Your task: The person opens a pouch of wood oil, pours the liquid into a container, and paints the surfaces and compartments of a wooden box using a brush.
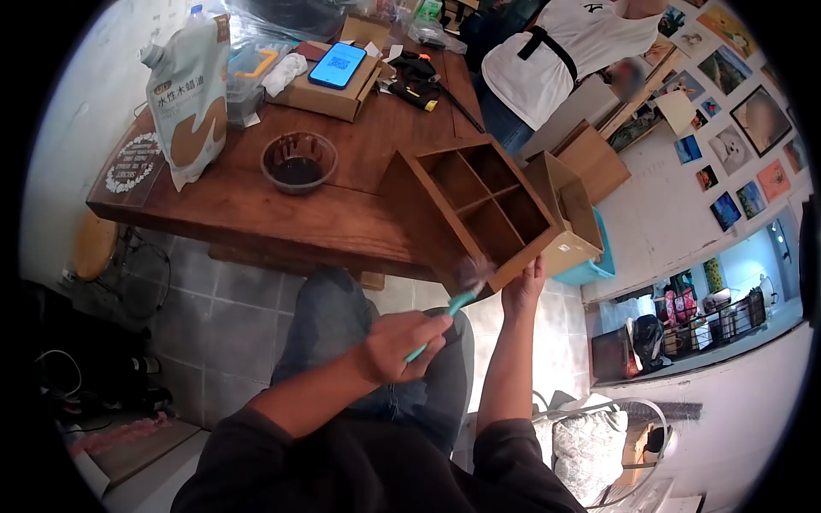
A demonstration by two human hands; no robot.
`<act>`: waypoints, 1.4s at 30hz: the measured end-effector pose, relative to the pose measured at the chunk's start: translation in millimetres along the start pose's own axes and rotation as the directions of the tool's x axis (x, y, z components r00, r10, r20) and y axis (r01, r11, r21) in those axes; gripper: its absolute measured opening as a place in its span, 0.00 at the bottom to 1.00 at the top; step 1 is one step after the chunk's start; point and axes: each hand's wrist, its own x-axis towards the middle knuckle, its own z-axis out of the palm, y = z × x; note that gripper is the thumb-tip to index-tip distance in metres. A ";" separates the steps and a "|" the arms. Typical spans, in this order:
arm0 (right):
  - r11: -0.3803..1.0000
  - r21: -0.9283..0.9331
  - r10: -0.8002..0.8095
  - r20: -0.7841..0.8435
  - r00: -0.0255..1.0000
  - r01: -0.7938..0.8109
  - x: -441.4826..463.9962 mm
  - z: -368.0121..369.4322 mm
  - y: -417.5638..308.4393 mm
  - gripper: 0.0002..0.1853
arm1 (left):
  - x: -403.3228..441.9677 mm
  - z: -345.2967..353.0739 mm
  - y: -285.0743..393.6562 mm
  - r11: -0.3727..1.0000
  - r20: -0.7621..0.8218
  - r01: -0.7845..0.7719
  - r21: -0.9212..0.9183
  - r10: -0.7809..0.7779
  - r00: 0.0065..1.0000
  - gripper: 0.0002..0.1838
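Note:
My left hand is closed round the turquoise handle of a brush. The brush's blurred head is at the lower corner of a brown wooden box with several open compartments. My right hand grips the near right edge of this box, which is tilted at the table's front edge. On the wooden table, left of the box, stands a clear plastic bowl with dark liquid in it and dark smears on its wall. A pouch with a spout stands further left.
A phone lies on a cardboard box at the back, with black and yellow tools beside it. Another person in a white shirt is beyond the table. An open carton and a blue bin are at the right.

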 end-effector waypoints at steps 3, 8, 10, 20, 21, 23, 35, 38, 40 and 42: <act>1.000 0.012 0.001 -0.014 1.000 -0.001 -3.9 5.1 -2.2 0.45 | -9.0 -11.7 -8.9 0.999 -0.120 0.042 -0.034 -0.046 0.992 0.11; 0.999 0.049 0.024 -0.067 0.997 -0.021 -11.0 18.9 3.7 0.45 | 19.6 -23.4 -49.9 0.911 -0.372 0.408 -0.069 -0.403 0.836 0.13; 0.998 0.055 0.030 -0.045 0.999 -0.027 -12.2 30.3 3.7 0.45 | 8.4 -16.4 -52.5 0.870 -0.289 0.482 -0.104 -0.490 0.822 0.13; 0.995 0.089 0.046 -0.091 0.995 -0.038 -16.9 46.4 -0.4 0.48 | 2.2 -30.2 -20.8 0.960 -0.207 0.278 0.021 -0.268 0.941 0.12; 0.994 0.106 0.050 -0.115 0.992 -0.038 -16.1 50.7 -2.3 0.48 | 7.4 -30.2 -29.0 0.933 -0.294 0.355 0.056 -0.325 0.899 0.12; 0.992 0.112 0.073 -0.103 0.992 -0.062 -12.1 38.9 1.8 0.48 | -4.4 -17.9 -28.8 0.960 -0.223 0.272 0.063 -0.252 0.942 0.12; 0.996 0.088 0.040 -0.084 0.996 -0.033 -10.8 31.8 7.1 0.47 | -27.4 -22.4 -8.9 0.984 -0.069 0.171 -0.052 -0.175 0.982 0.14; 0.996 0.090 0.019 -0.075 0.997 -0.012 -11.4 28.4 11.2 0.47 | -8.0 -34.5 -24.9 0.948 -0.232 0.315 0.036 -0.299 0.926 0.14; 0.995 0.093 -0.019 -0.070 0.997 0.025 -12.1 32.1 9.8 0.47 | -12.1 -24.9 -25.8 0.921 -0.237 0.387 -0.045 -0.386 0.892 0.13; 0.996 0.089 0.013 -0.106 0.994 -0.004 -12.1 35.4 6.4 0.46 | -27.6 -8.4 -18.6 0.893 -0.180 0.426 -0.145 -0.447 0.876 0.12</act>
